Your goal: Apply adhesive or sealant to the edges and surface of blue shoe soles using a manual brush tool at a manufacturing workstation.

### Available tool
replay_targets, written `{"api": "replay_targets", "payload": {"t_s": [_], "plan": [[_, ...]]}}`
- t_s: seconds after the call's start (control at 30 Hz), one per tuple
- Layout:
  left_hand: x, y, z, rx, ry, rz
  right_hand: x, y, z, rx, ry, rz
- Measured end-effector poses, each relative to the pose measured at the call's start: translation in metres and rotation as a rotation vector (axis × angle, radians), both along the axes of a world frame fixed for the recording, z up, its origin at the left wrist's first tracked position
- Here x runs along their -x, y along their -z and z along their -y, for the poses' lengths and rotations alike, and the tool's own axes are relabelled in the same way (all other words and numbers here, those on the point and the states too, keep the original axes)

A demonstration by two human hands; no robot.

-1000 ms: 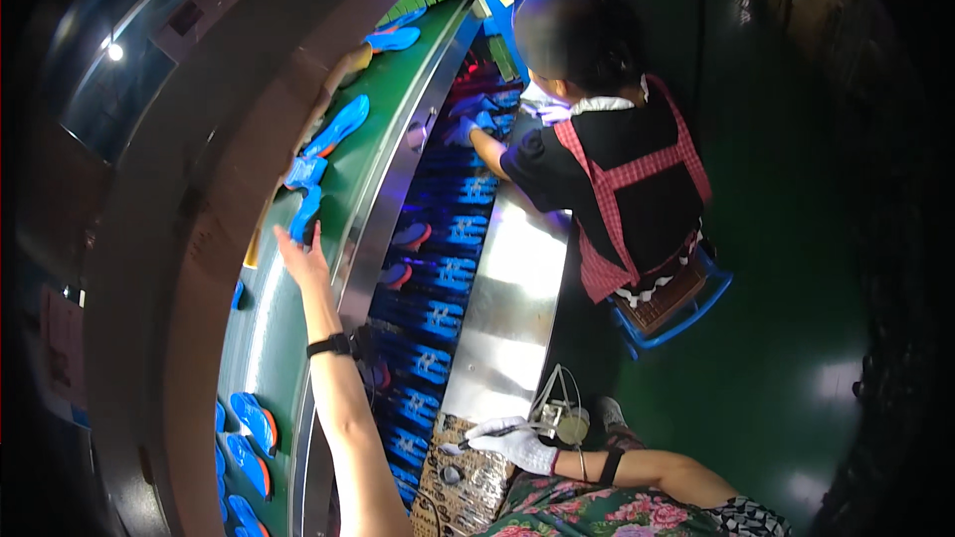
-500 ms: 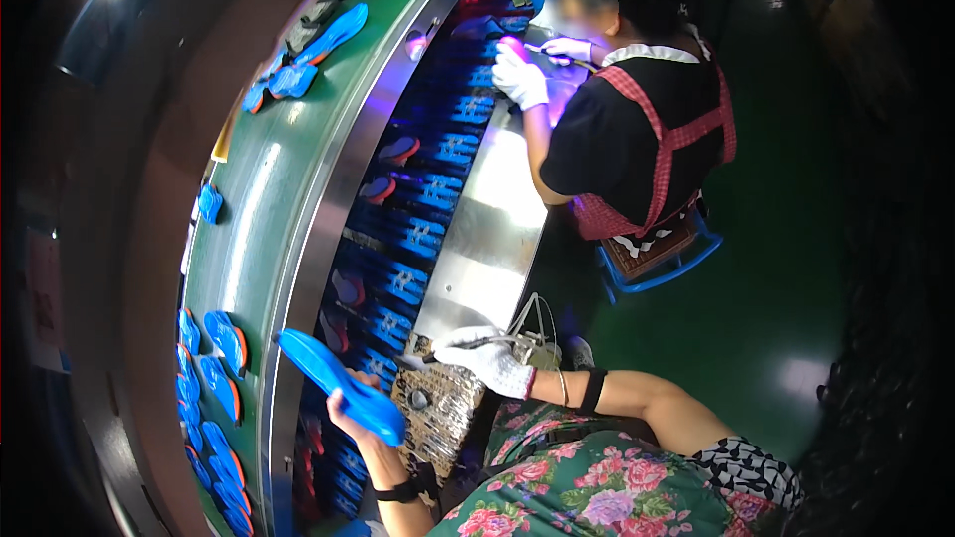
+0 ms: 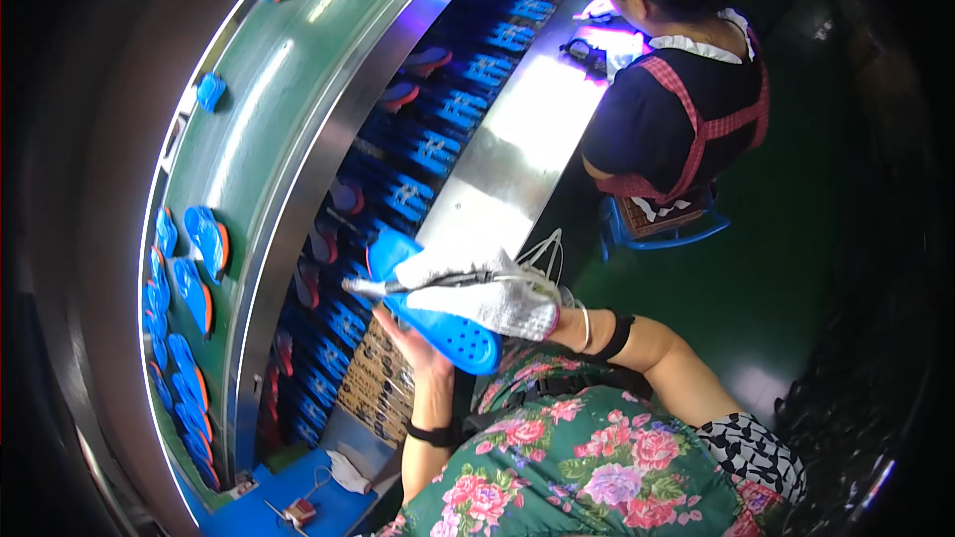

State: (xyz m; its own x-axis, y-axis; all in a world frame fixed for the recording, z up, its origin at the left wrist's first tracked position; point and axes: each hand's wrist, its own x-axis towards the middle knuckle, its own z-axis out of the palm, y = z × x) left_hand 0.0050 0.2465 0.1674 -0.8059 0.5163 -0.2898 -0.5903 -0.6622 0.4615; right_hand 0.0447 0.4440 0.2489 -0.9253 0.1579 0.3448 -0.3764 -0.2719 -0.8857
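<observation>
My bare left hand [image 3: 410, 343] is closed round a blue insole [image 3: 460, 340], supporting it from below and the left. Small holes dot the insole's near end. Over its upper face lies my right hand [image 3: 497, 303], in a white knit glove, gripping a slim pen-like tool [image 3: 370, 288] with a metal tip and a dark body. The tip points left across the insole's far part; whether it touches cannot be made out. A thin pale tube [image 3: 545, 249] shows beside the right wrist. The glove hides the insole's middle and some of my left fingers.
Left, a green conveyor belt [image 3: 239, 139] carries several blue insoles [image 3: 194, 293]. Beside it, a lower rack with blue holders [image 3: 433, 154] bears soles. A metal worktop [image 3: 517, 149] leads to a seated co-worker [image 3: 686, 89]. A blue surface [image 3: 249, 507] holds a white cloth-like item.
My left hand has brought the insole rightward, turning its holed face up. My right hand has moved with the tool from the worktop onto the insole. The whole view has shifted.
</observation>
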Motion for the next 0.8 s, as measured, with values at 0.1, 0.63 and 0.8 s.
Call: {"api": "replay_targets", "payload": {"t_s": [0.1,0.63,0.8], "plan": [[0.007,-0.007,-0.003,0.066,-0.035,-0.065,-0.009,-0.017,0.005,0.041,0.005,0.076],[-0.025,-0.046,-0.032,0.122,-0.18,-0.198,-0.01,-0.021,0.012,-0.696,0.397,-0.373],[-0.028,-0.034,-0.033,0.309,-0.142,-0.218,-0.017,-0.012,0.029,-0.884,0.407,-0.443]]}}
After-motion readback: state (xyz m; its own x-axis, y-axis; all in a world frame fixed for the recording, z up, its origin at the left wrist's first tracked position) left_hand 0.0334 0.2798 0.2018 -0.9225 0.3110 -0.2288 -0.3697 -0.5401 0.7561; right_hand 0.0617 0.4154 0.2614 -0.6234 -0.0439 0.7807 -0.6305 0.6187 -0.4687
